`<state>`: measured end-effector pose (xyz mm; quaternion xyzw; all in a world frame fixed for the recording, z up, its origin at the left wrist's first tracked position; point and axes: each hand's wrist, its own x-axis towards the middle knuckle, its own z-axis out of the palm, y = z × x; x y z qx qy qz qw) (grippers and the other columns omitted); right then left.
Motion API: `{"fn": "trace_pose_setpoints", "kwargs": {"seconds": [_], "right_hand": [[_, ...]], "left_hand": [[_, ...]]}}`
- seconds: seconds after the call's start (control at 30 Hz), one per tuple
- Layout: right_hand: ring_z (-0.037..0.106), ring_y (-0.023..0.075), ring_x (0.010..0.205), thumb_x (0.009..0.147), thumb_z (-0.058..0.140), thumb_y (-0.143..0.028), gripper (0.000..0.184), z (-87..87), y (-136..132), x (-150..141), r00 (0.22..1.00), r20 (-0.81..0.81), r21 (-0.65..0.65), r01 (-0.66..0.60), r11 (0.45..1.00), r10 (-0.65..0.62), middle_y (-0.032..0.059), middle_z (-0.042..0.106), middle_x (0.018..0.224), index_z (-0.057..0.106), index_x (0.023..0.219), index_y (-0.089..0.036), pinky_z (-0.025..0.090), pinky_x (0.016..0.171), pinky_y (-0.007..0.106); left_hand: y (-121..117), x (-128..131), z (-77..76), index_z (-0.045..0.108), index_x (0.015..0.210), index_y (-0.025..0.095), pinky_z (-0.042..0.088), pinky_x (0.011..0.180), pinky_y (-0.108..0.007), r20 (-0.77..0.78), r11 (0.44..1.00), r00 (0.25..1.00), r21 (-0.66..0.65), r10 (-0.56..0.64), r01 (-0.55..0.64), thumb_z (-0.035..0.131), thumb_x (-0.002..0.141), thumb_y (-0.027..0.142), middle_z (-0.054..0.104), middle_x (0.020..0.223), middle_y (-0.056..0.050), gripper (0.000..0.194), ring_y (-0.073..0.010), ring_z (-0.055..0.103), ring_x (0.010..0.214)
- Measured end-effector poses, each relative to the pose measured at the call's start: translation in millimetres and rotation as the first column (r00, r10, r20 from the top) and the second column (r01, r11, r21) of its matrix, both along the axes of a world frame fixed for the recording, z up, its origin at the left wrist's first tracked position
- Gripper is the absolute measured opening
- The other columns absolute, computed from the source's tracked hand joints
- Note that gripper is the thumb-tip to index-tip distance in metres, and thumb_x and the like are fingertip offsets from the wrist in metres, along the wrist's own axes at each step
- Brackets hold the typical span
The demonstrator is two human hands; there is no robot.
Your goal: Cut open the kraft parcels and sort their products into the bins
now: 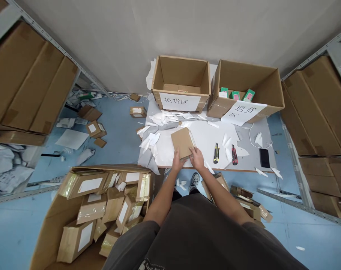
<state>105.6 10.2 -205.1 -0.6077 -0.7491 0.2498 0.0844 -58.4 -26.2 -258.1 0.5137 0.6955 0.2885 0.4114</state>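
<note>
A small brown cardboard box (183, 141) is held between my two hands over the table, tilted a little, with a pale strip along its right side. My left hand (177, 161) grips its near left corner. On the near right corner are the fingers of my right hand (197, 158). Right of the box lie a yellow-and-black utility knife (216, 153) and a red-and-black utility knife (234, 155). Torn white paper scraps (164, 118) are strewn around the box.
Behind stand two open cartons with handwritten signs, the left carton (181, 63) and the right carton (251, 71), which holds several green boxes (248, 95). A phone (264, 158) lies right. A big carton (46, 228) of taped parcels stands lower left. Shelves flank both sides.
</note>
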Motion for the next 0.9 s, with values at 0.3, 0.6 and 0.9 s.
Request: {"fn": "trace_pose_setpoints", "kwargs": {"seconds": [0.3, 0.6, 0.9], "right_hand": [[0.042, 0.0303, 0.15, 0.089, 0.054, -0.005, 0.074, 0.2, -18, -7, 0.943, -0.157, 0.046, -0.29, 0.956, 0.293, 0.0126, 0.054, 0.157, 0.052, 0.159, -0.026, 0.04, 0.124, 0.054], [0.041, 0.0327, 0.155, 0.085, 0.065, -0.02, 0.089, -31.8, -27, 48, 0.978, -0.167, -0.121, 0.106, 0.987, -0.126, 0.0156, 0.042, 0.167, 0.034, 0.168, -0.02, 0.044, 0.122, 0.053], [0.05, 0.0295, 0.148, 0.09, 0.052, -0.014, 0.075, -38.5, -28, 28, 0.96, -0.275, 0.042, 0.069, 0.997, -0.055, 0.0163, 0.054, 0.158, 0.042, 0.164, -0.017, 0.045, 0.122, 0.051]], "left_hand": [[5, 17, -8.6, 0.027, 0.17, 0.018, 0.039, 0.127, -0.048, 0.025, 0.984, 1.0, -0.179, -0.005, 0.01, 0.074, 0.089, 0.022, 0.043, 0.168, -0.019, 0.094, -0.033, 0.04, 0.157], [8, 24, 30.8, 0.018, 0.172, 0.036, 0.045, 0.118, -0.05, -0.205, 0.946, 0.925, -0.117, -0.32, 0.301, 0.079, 0.086, 0.018, 0.009, 0.18, -0.015, 0.107, -0.0412, 0.038, 0.156], [8, 16, 6.6, 0.017, 0.172, 0.028, 0.043, 0.121, -0.049, 0.077, 0.993, 0.99, 0.01, -0.121, 0.121, 0.084, 0.083, 0.029, 0.038, 0.169, -0.017, 0.111, -0.0367, 0.044, 0.153]]}}
